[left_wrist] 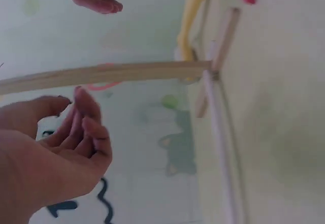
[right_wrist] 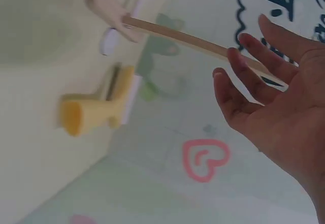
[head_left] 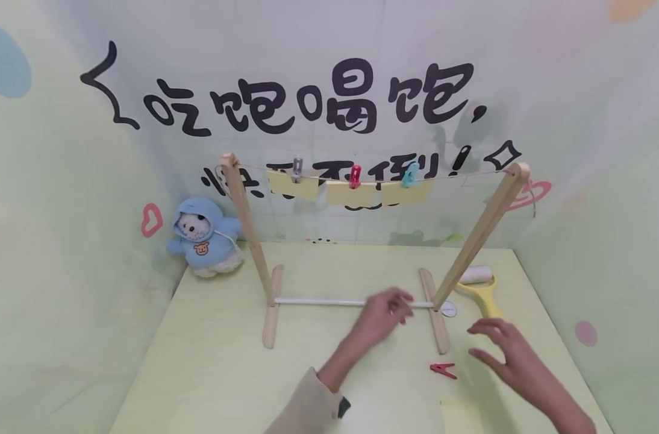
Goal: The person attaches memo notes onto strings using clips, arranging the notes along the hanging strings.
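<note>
My left hand hovers over the low white rod of a wooden stand, its fingers loosely bent with nothing between them. To the right, my right hand is in the air with spread, relaxed fingers, also holding nothing. A red clothespin lies on the table between the hands, nearer the right one. Yellow paper lies below it, cut off by the frame. On the string between the posts, a grey clothespin, a red clothespin and a teal clothespin each clip a yellow paper sheet.
The stand's left post and right post rise from wooden feet. A yellow-handled lint roller lies behind the right hand, beside a small white disc. A plush toy in blue sits at the back left.
</note>
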The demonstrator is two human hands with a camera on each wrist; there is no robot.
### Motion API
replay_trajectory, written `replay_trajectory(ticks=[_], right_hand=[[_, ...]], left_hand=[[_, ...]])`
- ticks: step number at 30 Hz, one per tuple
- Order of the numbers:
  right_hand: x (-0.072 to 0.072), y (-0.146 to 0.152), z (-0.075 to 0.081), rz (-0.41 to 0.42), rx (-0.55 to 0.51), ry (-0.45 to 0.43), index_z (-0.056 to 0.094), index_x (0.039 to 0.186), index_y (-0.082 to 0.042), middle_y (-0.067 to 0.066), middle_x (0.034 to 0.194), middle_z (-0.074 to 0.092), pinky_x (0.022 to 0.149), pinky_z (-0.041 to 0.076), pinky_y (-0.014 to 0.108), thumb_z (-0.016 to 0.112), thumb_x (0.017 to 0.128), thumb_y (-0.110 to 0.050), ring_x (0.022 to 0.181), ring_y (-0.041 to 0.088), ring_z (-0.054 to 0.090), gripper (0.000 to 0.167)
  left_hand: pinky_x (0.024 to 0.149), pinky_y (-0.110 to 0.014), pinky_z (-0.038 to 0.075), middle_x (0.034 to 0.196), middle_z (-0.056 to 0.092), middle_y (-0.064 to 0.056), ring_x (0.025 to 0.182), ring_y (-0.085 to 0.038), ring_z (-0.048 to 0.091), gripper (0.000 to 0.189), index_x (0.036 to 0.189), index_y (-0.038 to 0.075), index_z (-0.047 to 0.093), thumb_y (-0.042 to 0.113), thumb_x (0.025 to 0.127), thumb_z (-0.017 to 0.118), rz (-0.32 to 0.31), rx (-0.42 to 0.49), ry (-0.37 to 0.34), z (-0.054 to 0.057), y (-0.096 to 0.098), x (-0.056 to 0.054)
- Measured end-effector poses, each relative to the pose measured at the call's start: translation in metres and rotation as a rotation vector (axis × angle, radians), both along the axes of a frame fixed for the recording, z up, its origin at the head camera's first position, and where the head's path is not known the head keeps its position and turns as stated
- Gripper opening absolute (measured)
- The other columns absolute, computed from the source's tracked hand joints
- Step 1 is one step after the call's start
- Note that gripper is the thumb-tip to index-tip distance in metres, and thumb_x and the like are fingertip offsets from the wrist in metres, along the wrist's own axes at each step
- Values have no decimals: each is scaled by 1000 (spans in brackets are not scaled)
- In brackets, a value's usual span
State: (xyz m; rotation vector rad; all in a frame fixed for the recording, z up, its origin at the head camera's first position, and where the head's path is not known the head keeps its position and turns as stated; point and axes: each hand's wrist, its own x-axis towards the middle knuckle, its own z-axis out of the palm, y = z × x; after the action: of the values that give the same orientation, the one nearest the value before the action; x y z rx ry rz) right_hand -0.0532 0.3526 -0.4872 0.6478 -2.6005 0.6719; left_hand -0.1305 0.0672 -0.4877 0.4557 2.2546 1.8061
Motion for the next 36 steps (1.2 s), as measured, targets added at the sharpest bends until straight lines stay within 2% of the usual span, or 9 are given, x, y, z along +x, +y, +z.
replay_trajectory(ticks=[2, 5, 7, 11, 14, 20, 27, 32, 36], right_hand=[[8, 0, -29, -60, 40, -89, 76, 111, -8, 6, 111, 71, 80, 55, 25, 98, 69, -6, 101, 14, 64, 47], [16, -3, -62, -127, 33, -285, 75, 119, -2, 7, 112, 69, 70, 56, 30, 97, 77, -8, 88, 16, 65, 48], [21, -6, -77, -175, 10, -413, 72, 126, 1, 10, 116, 66, 69, 54, 27, 93, 84, -10, 84, 10, 62, 48], [24, -10, -98, -218, -39, -521, 69, 132, 0, 16, 122, 60, 66, 48, 24, 89, 90, -8, 80, -2, 52, 48], [25, -13, -106, -222, -61, -525, 71, 128, -5, 15, 124, 55, 66, 46, 23, 90, 88, -4, 80, -4, 48, 45], [26, -15, -116, -210, -85, -452, 71, 121, -8, 10, 121, 53, 62, 45, 22, 90, 85, 4, 77, -5, 45, 42], [29, -17, -123, -224, -37, -347, 72, 113, -10, 8, 117, 54, 62, 44, 21, 89, 84, 7, 76, -8, 43, 38], [30, -18, -119, -230, -78, -403, 71, 115, -8, 9, 116, 58, 64, 45, 22, 86, 88, 4, 78, -6, 44, 33], [33, -19, -113, -250, -183, -456, 71, 120, -3, 7, 114, 66, 65, 49, 22, 81, 93, 6, 81, -7, 51, 30]], left_hand=[[70, -17, 54, 99, 77, 1, 79, 1, 63, 24, 127, 8, 74, 17, 105, 75, -105, -206, 23, -32, 13, 22], [75, -15, 50, 100, 71, 9, 85, 3, 57, 35, 124, 14, 75, 37, 99, 83, -174, -522, 187, -75, 31, 58], [78, -16, 47, 101, 65, 10, 89, 0, 52, 44, 120, 18, 74, 53, 94, 85, -155, -703, 337, -102, 42, 79], [81, -19, 39, 105, 53, 11, 95, -6, 39, 67, 118, 28, 67, 84, 81, 78, -59, -963, 512, -125, 56, 103], [80, -22, 36, 108, 49, 11, 97, -9, 36, 79, 119, 34, 63, 96, 71, 72, -7, -1072, 500, -128, 65, 109], [83, -32, 33, 113, 48, 11, 101, -14, 37, 78, 124, 42, 58, 98, 71, 70, -60, -1198, 399, -130, 76, 116], [83, -34, 28, 109, 42, 11, 101, -16, 33, 57, 108, 42, 60, 83, 76, 84, -60, -1127, 372, -126, 78, 119], [85, -34, 27, 110, 40, 13, 104, -14, 33, 48, 100, 40, 62, 72, 79, 89, -89, -1055, 313, -122, 76, 118], [85, -34, 26, 113, 43, 13, 106, -14, 33, 49, 106, 40, 63, 69, 79, 90, -93, -1045, 309, -122, 75, 119]])
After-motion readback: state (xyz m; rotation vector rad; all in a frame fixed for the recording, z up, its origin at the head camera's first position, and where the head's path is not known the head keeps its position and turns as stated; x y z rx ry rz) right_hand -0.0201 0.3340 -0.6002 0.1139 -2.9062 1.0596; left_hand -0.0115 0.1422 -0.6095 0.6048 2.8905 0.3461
